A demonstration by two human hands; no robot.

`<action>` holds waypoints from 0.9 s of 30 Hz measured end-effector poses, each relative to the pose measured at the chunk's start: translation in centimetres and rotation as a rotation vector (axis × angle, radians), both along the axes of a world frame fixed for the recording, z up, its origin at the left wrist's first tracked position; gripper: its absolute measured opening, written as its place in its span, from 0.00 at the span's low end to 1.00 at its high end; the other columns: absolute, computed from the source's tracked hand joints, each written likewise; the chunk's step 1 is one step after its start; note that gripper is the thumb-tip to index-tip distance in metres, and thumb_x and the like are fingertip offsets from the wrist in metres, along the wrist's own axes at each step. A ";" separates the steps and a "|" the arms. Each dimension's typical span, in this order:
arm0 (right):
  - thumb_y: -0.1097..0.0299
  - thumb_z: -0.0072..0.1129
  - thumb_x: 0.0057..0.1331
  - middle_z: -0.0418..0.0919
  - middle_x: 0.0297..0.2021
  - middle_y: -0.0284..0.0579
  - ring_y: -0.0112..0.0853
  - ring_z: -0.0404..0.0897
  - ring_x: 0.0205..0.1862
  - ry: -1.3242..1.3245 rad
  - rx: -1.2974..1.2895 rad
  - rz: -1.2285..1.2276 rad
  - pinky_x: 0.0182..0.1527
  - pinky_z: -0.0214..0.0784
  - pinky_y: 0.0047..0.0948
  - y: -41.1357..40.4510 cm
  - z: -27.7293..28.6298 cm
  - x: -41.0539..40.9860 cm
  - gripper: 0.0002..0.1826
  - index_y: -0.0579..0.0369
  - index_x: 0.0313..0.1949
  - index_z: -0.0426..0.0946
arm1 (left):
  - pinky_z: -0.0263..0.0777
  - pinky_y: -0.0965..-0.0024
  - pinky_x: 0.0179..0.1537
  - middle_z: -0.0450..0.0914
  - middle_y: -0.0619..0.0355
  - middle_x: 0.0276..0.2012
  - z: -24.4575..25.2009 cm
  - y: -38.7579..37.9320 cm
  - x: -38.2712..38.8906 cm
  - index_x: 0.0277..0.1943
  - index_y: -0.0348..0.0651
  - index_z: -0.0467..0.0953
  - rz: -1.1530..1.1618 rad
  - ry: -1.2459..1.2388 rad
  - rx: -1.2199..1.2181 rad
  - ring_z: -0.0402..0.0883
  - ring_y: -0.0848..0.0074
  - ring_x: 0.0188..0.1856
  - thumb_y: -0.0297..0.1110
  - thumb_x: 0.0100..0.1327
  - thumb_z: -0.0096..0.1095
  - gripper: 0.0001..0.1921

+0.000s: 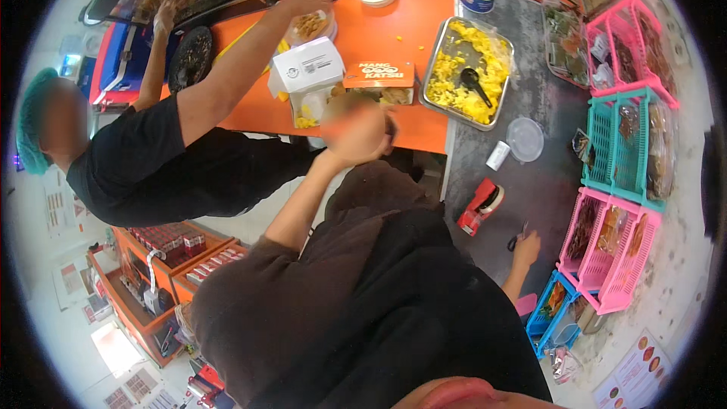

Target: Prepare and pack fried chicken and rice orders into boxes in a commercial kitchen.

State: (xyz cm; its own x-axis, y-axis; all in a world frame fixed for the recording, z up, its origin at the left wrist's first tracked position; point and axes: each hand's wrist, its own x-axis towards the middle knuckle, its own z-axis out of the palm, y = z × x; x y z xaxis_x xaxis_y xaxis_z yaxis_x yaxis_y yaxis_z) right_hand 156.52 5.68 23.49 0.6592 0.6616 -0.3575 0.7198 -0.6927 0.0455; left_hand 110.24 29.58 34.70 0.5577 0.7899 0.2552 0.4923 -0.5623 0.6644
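My left hand [369, 145] is raised at the orange counter's front edge. A round blurred patch covers part of it, so I cannot tell what it holds; something dark shows by its fingers. Just beyond stand an open white food box [309, 68] with yellow food inside and an orange-lidded carton [379, 75]. Over the dark grey counter on the right, my right hand [529, 247] has its fingers closed at a pair of scissors [515, 238] with dark handles. A red tape dispenser [471, 218] lies to the left of the scissors.
A co-worker [130, 153] in a hair net reaches across from the left. A metal tray [437, 99] of yellow food with a black spoon spans the counters' joint. Near it are a plastic lid [525, 139] and white roll [498, 155]. Pink baskets [596, 244] and teal baskets [619, 147] line the wall.
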 end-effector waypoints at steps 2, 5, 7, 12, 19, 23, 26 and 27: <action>0.64 0.58 0.62 0.77 0.44 0.58 0.51 0.77 0.46 -0.016 0.188 0.037 0.47 0.69 0.44 3.4 2.4 -2.0 0.17 0.59 0.48 0.72 | 0.69 0.68 0.31 0.75 0.55 0.25 -1.0 -0.5 -5.1 0.60 0.44 0.57 0.304 -0.117 -0.336 0.77 0.68 0.25 0.19 0.53 0.49 0.29; 0.63 0.56 0.62 0.79 0.39 0.52 0.48 0.78 0.43 0.149 0.487 0.178 0.44 0.69 0.42 9.2 2.9 -4.3 0.16 0.58 0.46 0.74 | 0.70 0.68 0.34 0.77 0.49 0.31 -5.7 0.6 -12.3 0.59 0.45 0.61 0.584 -0.096 -0.264 0.77 0.68 0.32 0.25 0.56 0.54 0.26; 0.63 0.56 0.63 0.80 0.36 0.52 0.47 0.79 0.40 0.185 0.649 0.300 0.43 0.70 0.41 12.7 0.4 -4.5 0.13 0.58 0.41 0.77 | 0.71 0.63 0.38 0.77 0.47 0.35 -8.9 2.6 -15.1 0.57 0.44 0.65 0.660 -0.143 -0.455 0.78 0.62 0.34 0.26 0.56 0.54 0.23; 0.44 0.64 0.54 0.81 0.37 0.59 0.51 0.80 0.42 0.249 0.342 0.108 0.44 0.71 0.42 21.5 -5.4 -6.1 0.31 0.61 0.44 0.74 | 0.70 0.59 0.41 0.77 0.45 0.36 -13.4 6.2 -18.1 0.52 0.40 0.70 0.569 0.236 -0.034 0.77 0.57 0.37 0.30 0.58 0.57 0.18; 0.58 0.73 0.48 0.80 0.27 0.48 0.37 0.81 0.29 0.290 0.427 0.073 0.33 0.73 0.36 21.7 -10.2 -7.1 0.21 0.60 0.33 0.76 | 0.72 0.62 0.41 0.79 0.49 0.33 -7.2 3.8 -9.1 0.41 0.37 0.77 0.336 0.047 -0.215 0.79 0.60 0.37 0.26 0.60 0.56 0.08; 0.72 0.65 0.55 0.80 0.26 0.39 0.25 0.79 0.25 0.914 0.586 -0.362 0.24 0.74 0.26 21.7 -4.9 -11.3 0.06 0.58 0.31 0.77 | 0.75 0.64 0.43 0.79 0.50 0.40 -7.0 3.2 -2.6 0.46 0.40 0.77 -0.011 -0.142 -0.671 0.80 0.62 0.40 0.26 0.60 0.58 0.11; 0.74 0.63 0.57 0.80 0.26 0.37 0.23 0.79 0.24 0.677 0.660 -0.222 0.22 0.74 0.24 22.0 -4.5 -12.5 0.03 0.56 0.31 0.79 | 0.75 0.60 0.44 0.72 0.50 0.53 -9.7 4.4 4.9 0.49 0.43 0.76 -0.319 -0.122 -0.175 0.74 0.59 0.52 0.30 0.57 0.63 0.16; 0.72 0.62 0.57 0.80 0.26 0.37 0.23 0.79 0.25 0.492 0.667 -0.156 0.22 0.74 0.24 22.1 -4.9 -12.2 0.03 0.55 0.32 0.79 | 0.75 0.60 0.44 0.72 0.50 0.53 -10.9 4.3 6.8 0.49 0.43 0.76 -0.340 -0.127 -0.172 0.74 0.59 0.52 0.30 0.57 0.63 0.16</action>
